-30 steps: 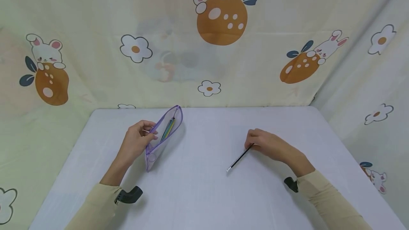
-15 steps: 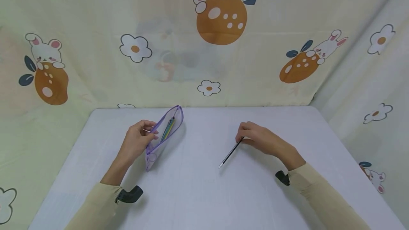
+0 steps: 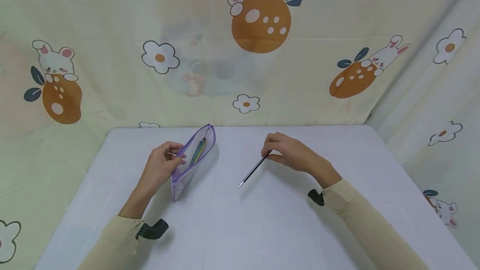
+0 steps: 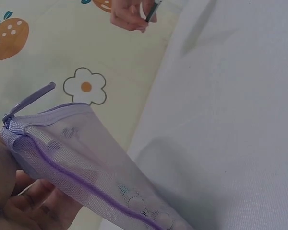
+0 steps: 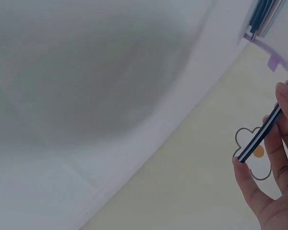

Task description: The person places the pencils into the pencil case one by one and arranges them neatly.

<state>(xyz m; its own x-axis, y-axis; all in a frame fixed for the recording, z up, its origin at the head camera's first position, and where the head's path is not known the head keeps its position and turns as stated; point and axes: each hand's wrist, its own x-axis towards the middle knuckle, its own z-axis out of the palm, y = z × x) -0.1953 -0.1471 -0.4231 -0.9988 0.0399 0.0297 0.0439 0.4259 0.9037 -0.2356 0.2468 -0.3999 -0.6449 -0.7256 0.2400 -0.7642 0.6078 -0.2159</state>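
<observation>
My left hand [image 3: 159,166] grips the side of a see-through mesh pencil case [image 3: 181,181] with purple trim, its mouth gaping open above the table. Several pencils [image 3: 197,153] in dark, green and yellow lie inside it. In the left wrist view the mesh case [image 4: 105,167] hangs from my fingers, its zipper end uppermost. To the right, my right hand [image 3: 290,152] pinches a black-and-white striped pencil [image 3: 253,171] near its upper end; the white-tipped end slants down toward the left. The right wrist view shows this pencil [image 5: 264,130] running across my fingers.
A white table [image 3: 232,228] spreads under both hands. Behind it hangs a cream curtain [image 3: 300,78] printed with bunnies, oranges and flowers. Black wrist devices sit at the left sleeve [image 3: 108,241] and the right sleeve [image 3: 367,220].
My right hand has moved left and a little away from me with the striped pencil, nearer the pencil case. My left hand and the case have stayed in place.
</observation>
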